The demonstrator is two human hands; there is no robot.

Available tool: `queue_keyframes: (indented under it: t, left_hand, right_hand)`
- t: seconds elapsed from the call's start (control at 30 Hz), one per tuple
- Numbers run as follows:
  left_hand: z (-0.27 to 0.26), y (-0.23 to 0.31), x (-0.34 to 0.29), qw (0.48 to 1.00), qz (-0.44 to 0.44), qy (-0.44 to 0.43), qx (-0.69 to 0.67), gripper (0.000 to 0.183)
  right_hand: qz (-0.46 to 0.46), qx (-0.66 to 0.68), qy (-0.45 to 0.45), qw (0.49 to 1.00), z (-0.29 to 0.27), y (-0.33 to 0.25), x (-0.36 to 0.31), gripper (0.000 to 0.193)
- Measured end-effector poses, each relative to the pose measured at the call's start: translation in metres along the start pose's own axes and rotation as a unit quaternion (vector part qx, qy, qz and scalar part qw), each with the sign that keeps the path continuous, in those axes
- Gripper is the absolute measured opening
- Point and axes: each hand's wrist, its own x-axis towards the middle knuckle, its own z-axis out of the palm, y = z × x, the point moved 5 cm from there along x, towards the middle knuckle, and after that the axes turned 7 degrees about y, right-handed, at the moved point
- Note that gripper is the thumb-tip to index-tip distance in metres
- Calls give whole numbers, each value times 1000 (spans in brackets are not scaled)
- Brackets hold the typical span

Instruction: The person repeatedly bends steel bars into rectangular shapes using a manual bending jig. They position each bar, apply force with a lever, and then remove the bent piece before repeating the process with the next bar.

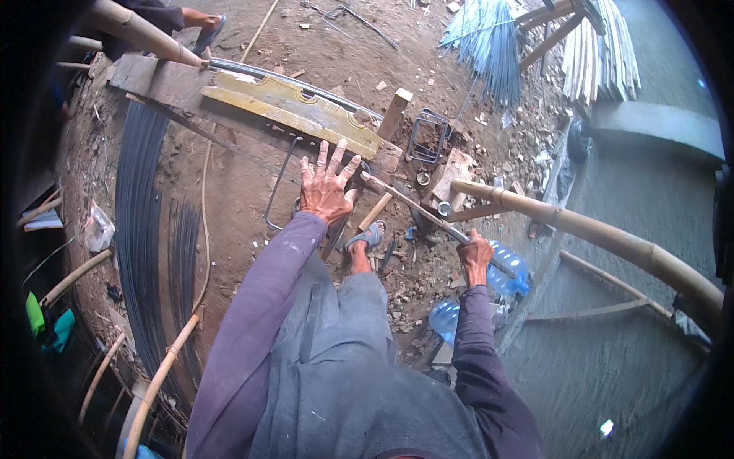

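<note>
The long bar point(417, 206) is gripped by the right hand point(475, 255); the finger-spread left hand point(327, 189) could be pinched should the bar slip.

Rough meets glossy!

Here's the plank bench point(164, 81), worn, rough wood; the lever bar point(417, 208), dull, rusty-looking metal! Dark rods point(139, 218), matt metal; thick bamboo pole point(596, 229), smooth; blue jug point(510, 266), glossy plastic; purple sleeve point(260, 314), matt cloth!
</note>
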Motion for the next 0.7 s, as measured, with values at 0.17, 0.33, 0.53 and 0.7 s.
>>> queue_keyframes:
  t: [0.17,0.33,0.53,0.7]
  left_hand:
    - [-2,2,-1,1000,10,28,-1,81]
    - [5,1,2,1000,-1,14,-11,82]
    - [10,-2,0,999,12,34,7,80]
    - [10,1,0,999,9,38,15,80]
  right_hand:
    - [-11,7,-35,999,8,8,-4,24]
    - [-75,15,-74,994,52,7,35,26]
    - [-17,52,-35,998,76,3,-5,20]
    - [66,40,-11,997,61,-31,-66,16]
